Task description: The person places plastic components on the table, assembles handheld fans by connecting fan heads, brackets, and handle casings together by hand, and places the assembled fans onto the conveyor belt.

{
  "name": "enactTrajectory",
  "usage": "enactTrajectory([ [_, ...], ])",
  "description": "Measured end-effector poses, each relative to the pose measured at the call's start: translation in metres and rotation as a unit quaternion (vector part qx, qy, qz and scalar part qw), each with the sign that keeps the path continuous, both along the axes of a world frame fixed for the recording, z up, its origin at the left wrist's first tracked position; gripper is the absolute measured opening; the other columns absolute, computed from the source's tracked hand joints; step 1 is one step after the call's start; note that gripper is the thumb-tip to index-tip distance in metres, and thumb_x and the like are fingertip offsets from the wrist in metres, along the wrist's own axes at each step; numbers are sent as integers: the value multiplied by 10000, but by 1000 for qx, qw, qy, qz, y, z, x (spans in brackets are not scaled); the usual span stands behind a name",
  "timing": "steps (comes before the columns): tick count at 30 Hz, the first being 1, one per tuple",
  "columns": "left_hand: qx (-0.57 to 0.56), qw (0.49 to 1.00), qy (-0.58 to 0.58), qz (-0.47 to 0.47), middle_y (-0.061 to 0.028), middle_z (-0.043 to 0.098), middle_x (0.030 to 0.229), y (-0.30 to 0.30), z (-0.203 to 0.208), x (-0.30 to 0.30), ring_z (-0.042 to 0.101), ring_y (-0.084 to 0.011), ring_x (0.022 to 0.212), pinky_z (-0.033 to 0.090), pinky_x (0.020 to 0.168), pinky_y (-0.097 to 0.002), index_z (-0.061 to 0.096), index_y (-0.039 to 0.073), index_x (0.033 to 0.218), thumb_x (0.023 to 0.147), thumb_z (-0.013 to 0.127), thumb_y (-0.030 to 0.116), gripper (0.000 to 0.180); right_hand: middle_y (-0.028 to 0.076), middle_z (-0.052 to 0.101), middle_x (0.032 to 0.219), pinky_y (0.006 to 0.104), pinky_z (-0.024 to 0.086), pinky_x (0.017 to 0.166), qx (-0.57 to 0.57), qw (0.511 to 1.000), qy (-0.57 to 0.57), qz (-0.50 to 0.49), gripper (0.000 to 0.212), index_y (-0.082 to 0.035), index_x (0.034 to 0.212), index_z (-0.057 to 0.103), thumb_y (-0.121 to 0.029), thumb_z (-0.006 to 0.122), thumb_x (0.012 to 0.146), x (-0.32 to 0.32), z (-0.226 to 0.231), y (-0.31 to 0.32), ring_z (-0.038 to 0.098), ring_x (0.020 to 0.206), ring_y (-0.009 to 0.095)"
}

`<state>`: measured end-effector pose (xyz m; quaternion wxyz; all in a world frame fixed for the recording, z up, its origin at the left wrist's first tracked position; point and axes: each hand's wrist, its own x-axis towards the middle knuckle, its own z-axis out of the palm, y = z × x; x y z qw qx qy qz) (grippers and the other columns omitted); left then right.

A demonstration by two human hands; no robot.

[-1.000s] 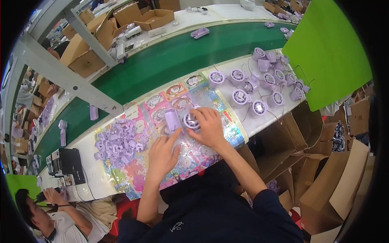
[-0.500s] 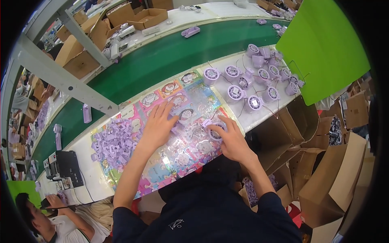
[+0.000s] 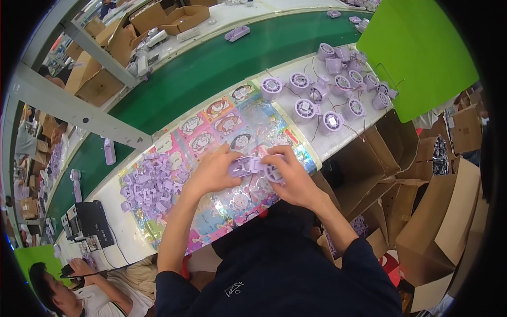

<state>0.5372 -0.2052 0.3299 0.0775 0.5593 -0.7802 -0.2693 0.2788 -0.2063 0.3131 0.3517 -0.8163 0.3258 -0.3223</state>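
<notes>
Fingers of the left hand [image 3: 212, 173] grip a lilac handle piece [image 3: 240, 167]; those of the right hand [image 3: 293, 178], a fan housing [image 3: 273, 174], centrally over the tabletop [image 3: 127, 228]. Loose parts [image 3: 153, 184], nine o'clock; more housings [image 3: 342, 82], half past one; green panel [image 3: 417, 58], two o'clock; grey post [image 3: 82, 115] obstructing the belt [image 3: 211, 68], ten o'clock.

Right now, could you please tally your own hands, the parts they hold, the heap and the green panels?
Hands: 2 (left hand, right hand)
Held parts: 2 (round part, other part)
Heap: 1
Green panels: 2 (right panel, left panel)
Total: 7
</notes>
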Motion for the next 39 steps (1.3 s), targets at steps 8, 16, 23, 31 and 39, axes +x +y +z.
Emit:
enactTrajectory([
  [8, 53, 990, 127, -12, -181, 707, 1162, 3, -22, -1, 671, -366, 1087, 518, 930, -447, 686, 66, 1249, 752, 808, 291, 559, 198, 507, 1336, 455, 482, 1029, -67, 994, 82, 39, 575, -95, 1221, 648, 132, 647, 693, 7, -7, 2, 497, 1273, 416],
  [16, 104, 970, 204, 80, -203, 741, 1087, 2, -8, -19, 720, -309, 1027, 527, 908, -387, 717, 17, 1207, 834, 822, 256, 456, 196, 510, 1319, 451, 476, 1036, -103, 992, 58, 39, 578, -83, 1203, 652, 156, 635, 677, 8, -12, -10, 498, 1262, 424],
  [23, 69, 947, 283, 136, -161, 763, 1064, -7, -35, -6, 702, -207, 1015, 519, 895, -361, 730, 4, 1183, 844, 819, 241, 423, 216, 514, 1319, 426, 444, 1070, -51, 997, -31, -50, 733, -48, 1371, 532, 142, 644, 672, 18, -10, -28, 506, 1265, 404],
  [31, -17, 963, 177, 201, -80, 746, 926, -128, -27, 94, 665, -154, 825, 520, 771, -324, 754, 1, 1091, 858, 789, 279, 364, 143, 614, 926, 410, 529, 723, -16, 978, -43, -205, 253, 2, 1103, 619, -17, 671, 856, 17, -73, -65, 659, 827, 311],
  [39, -191, 883, -103, 415, -229, 739, 1038, -181, -86, 193, 688, -430, 1005, 530, 896, -509, 758, 26, 1080, 945, 578, 559, 578, 130, 612, 897, 398, 531, 722, -58, 976, -8, -208, 131, -20, 964, 640, 3, 658, 836, 23, -76, -64, 657, 812, 301],
])
